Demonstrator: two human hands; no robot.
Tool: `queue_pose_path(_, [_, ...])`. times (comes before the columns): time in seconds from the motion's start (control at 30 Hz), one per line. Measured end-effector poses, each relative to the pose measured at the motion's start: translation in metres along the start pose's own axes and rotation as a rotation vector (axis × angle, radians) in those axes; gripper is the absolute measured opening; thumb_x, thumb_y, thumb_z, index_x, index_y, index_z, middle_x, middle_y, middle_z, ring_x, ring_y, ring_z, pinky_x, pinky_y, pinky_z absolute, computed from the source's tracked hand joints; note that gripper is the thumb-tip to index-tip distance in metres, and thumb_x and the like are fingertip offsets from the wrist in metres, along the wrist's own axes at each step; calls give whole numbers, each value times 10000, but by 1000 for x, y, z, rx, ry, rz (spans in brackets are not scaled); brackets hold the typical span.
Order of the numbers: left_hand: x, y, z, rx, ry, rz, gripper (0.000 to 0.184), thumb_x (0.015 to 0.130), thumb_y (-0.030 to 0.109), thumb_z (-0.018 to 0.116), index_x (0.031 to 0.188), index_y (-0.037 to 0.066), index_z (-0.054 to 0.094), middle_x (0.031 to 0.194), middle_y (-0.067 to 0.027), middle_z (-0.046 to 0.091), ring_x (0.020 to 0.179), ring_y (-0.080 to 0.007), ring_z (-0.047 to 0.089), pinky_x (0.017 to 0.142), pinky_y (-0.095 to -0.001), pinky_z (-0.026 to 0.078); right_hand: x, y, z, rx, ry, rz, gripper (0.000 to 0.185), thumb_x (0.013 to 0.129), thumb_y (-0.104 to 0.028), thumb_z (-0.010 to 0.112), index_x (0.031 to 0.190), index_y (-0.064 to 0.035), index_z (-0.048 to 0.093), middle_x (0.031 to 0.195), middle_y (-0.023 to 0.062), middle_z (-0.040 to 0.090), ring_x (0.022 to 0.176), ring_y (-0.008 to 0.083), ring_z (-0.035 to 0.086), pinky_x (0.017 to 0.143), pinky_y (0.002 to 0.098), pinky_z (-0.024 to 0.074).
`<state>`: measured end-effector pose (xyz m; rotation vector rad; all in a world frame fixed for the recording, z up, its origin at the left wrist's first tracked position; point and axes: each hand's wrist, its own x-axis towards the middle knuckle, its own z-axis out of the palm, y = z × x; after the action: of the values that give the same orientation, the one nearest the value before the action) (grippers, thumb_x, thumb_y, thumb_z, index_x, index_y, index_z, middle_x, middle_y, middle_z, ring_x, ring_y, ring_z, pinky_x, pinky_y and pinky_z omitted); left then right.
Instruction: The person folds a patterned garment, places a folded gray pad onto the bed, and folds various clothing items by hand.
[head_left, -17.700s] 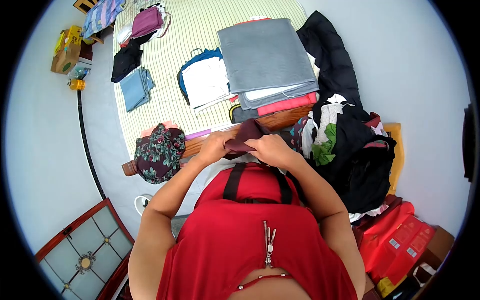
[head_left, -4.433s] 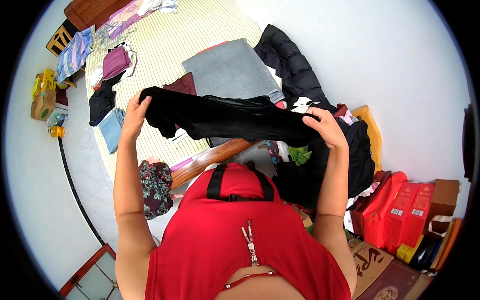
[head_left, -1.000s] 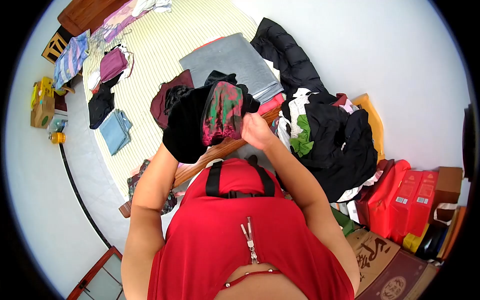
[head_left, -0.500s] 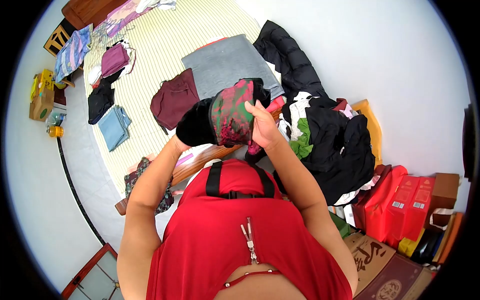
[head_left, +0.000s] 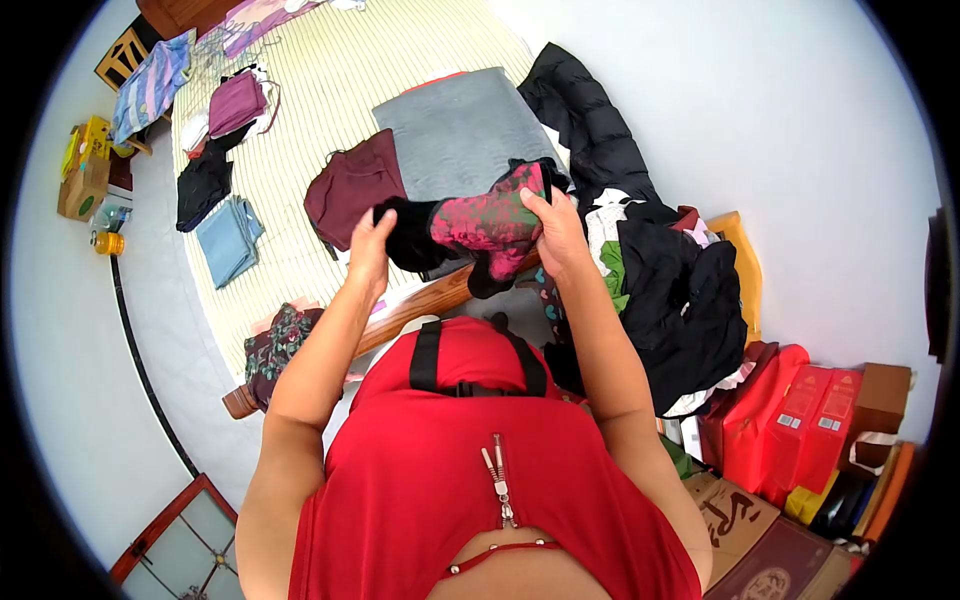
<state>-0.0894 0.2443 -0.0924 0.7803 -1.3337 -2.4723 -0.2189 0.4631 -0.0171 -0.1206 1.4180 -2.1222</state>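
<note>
A black velvety garment with a pink and green patterned part is stretched between my hands above the wooden bed edge. My left hand grips its black end, with the thumb on top. At the other end, my right hand pinches the patterned cloth near its black edge. Just beyond my left hand, a maroon garment lies on the striped bed. Behind the held cloth is a folded grey blanket, partly covered by it.
A heap of dark clothes sits at the right, below a black puffer jacket. Folded blue cloth and a purple pile lie on the bed's left. Red bags and boxes stand at the lower right; a floral garment hangs lower left.
The black garment, earlier spread wide and then bunched, now shows its patterned side. My left hand has come out from behind the cloth, and my right hand has moved slightly up and right.
</note>
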Motion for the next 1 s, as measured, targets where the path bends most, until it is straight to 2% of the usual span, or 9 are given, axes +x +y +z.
queue_pose_path(0.1, [-3,33,5,23,41,95,110,919,129,567,977,50,617,903,-5,648,827,-95,587,777,-251,460,4,6,-5,-116,45,43,160,880,-131,616,1000,-29,588,938,57,634,852,141,603,804,295,481])
queue_pose_path(0.23, [-11,63,1,115,29,107,91,904,125,593,958,55,617,889,4,641,803,-85,582,746,-238,456,8,5,7,-269,233,140,415,859,-148,649,1209,9,490,1003,74,604,879,138,581,810,276,451])
queue_pose_path(0.37, [-12,72,-13,127,44,152,89,900,115,592,964,56,615,890,5,641,806,-84,581,753,-235,454,14,15,12,-267,169,66,783,829,-81,650,1457,-16,185,1099,115,551,969,169,533,870,266,406])
queue_pose_path(0.53, [-13,72,-41,102,49,183,174,901,110,593,1059,38,597,989,-20,650,913,-101,589,865,-246,428,19,26,36,-294,-116,34,494,722,39,579,1210,-39,600,1075,55,569,968,137,528,887,253,409])
queue_pose_path(0.63, [-18,73,-55,118,92,199,165,902,111,593,1049,36,594,986,-21,647,910,-100,584,866,-247,426,28,55,39,-559,-131,-138,482,718,19,576,1196,-39,606,1013,74,573,965,157,537,890,259,409])
queue_pose_path(0.77, [-28,74,-68,125,168,270,216,894,105,607,1091,28,562,959,-21,641,911,-96,577,863,-245,423,34,66,54,-1133,-46,-447,394,722,-31,620,1114,-69,638,889,133,563,840,275,572,763,349,459])
queue_pose_path(0.8, [-27,73,-73,138,221,305,245,892,100,611,1116,24,548,954,-24,638,912,-96,576,859,-244,423,37,70,58,-1109,-38,-497,292,750,-78,647,1041,-88,663,867,147,560,801,322,567,708,400,456])
queue_pose_path(0.87, [-29,73,-81,135,341,334,397,886,76,613,1252,17,472,933,-28,621,896,-93,569,830,-240,433,39,74,62,-1186,-55,-446,234,758,-99,659,992,-93,677,855,140,568,791,328,573,704,409,456])
queue_pose_path(1.0, [-32,68,-109,346,329,437,448,891,57,591,1318,34,460,925,-16,603,848,-85,551,782,-231,443,42,80,74,-1335,-130,-428,140,767,-158,683,886,-85,684,831,140,575,791,345,577,694,432,451])
